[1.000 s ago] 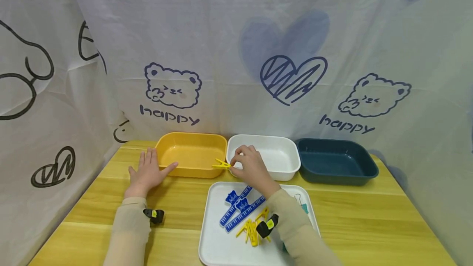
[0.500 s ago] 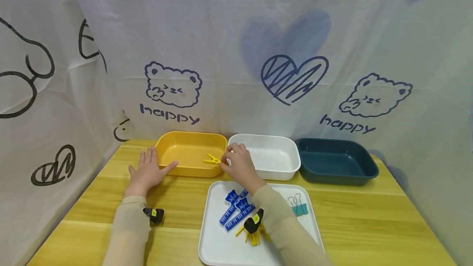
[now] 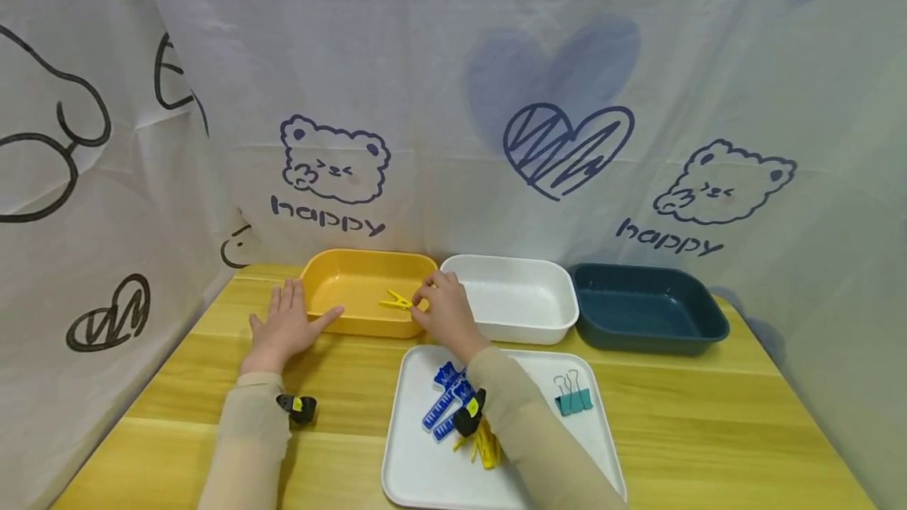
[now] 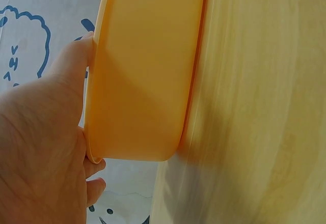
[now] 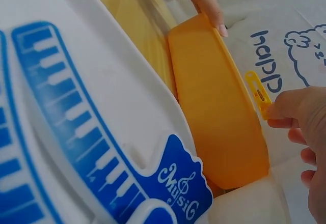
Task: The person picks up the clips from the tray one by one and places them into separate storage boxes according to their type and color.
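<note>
My right hand [image 3: 448, 313] pinches a yellow clothespin [image 3: 395, 301] by one end, holding it above the right part of the yellow bin [image 3: 368, 327]. In the right wrist view the clothespin [image 5: 259, 92] shows beside the bin's rim, between thumb and finger. My left hand [image 3: 285, 330] rests against the left end of that same bin, its fingers straight and the thumb along the front rim. The left wrist view shows this hand [image 4: 43, 117] at the bin's edge [image 4: 137, 71].
A white bin [image 3: 527, 333] and a dark blue bin [image 3: 648, 341] stand right of the yellow one. In front lies a white tray [image 3: 414, 478] with blue piano-pattern clips [image 3: 441, 408], several yellow clothespins [image 3: 486, 447] and teal binder clips [image 3: 574, 401]. A printed curtain [image 3: 439, 179] hangs behind.
My right hand has carried the yellow clothespin leftward, from the gap between the yellow and white bins to above the yellow bin. The left hand has stayed in place.
</note>
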`<action>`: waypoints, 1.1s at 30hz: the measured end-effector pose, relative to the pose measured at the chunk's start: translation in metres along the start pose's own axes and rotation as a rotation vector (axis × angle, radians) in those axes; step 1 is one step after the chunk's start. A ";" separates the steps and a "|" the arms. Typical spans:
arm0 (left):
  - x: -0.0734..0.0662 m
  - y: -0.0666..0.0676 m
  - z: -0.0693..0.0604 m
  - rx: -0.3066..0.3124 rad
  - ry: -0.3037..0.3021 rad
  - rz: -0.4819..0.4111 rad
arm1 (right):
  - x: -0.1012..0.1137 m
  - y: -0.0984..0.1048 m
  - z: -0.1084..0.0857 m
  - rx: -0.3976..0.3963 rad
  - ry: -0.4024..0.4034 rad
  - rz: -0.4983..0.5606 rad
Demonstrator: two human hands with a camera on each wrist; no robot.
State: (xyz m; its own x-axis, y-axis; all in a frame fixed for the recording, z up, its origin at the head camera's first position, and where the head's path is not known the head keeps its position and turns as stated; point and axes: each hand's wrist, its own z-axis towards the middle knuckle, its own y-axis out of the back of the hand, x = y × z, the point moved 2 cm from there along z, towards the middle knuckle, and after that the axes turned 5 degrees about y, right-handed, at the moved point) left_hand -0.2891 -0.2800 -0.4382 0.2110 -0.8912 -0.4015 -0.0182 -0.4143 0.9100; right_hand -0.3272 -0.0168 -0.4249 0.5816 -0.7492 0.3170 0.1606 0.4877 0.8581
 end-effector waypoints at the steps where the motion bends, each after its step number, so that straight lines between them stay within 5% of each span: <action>1: 0.000 0.000 0.000 0.000 0.000 -0.001 | 0.000 0.000 0.001 0.002 0.002 -0.007; 22: 0.002 -0.002 0.005 0.005 0.008 -0.012 | 0.011 -0.025 0.030 0.035 0.098 -0.083; 33: 0.002 -0.001 0.004 0.011 0.009 -0.002 | 0.018 -0.034 0.039 0.125 0.045 -0.058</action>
State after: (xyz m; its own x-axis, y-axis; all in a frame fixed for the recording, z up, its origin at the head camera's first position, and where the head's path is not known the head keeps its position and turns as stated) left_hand -0.2924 -0.2816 -0.4401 0.2201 -0.8887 -0.4022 -0.0281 -0.4179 0.9081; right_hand -0.3537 -0.0645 -0.4327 0.6095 -0.7526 0.2490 0.0961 0.3820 0.9192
